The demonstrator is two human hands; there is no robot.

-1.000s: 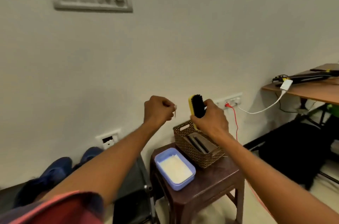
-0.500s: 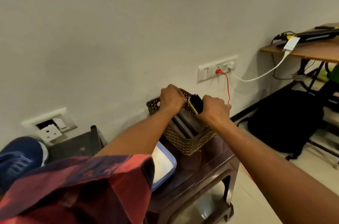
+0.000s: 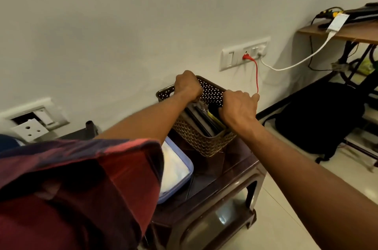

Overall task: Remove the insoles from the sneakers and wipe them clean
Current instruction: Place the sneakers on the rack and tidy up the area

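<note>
A brown woven basket (image 3: 204, 140) stands on a dark stool (image 3: 231, 170) by the wall. My right hand (image 3: 238, 107) grips a yellow-and-black brush (image 3: 212, 113) and holds it down inside the basket, against its right side. My left hand (image 3: 189, 86) hovers over the basket's far rim with its fingers curled; the fingertips are hidden, so I cannot tell whether they hold anything. Dark flat pieces (image 3: 196, 119) stand upright in the basket. A sliver of a blue sneaker (image 3: 7, 141) shows at the far left.
A blue tub (image 3: 189, 170) with white contents sits on the stool's left side, partly behind my red sleeve. A red cable (image 3: 256, 73) hangs from the wall socket. A black backpack (image 3: 319, 118) lies on the floor under a wooden desk (image 3: 351, 34).
Both hands have come down from chest height into the basket, the right one bringing the brush with it. My view has tilted down and moved closer to the stool.
</note>
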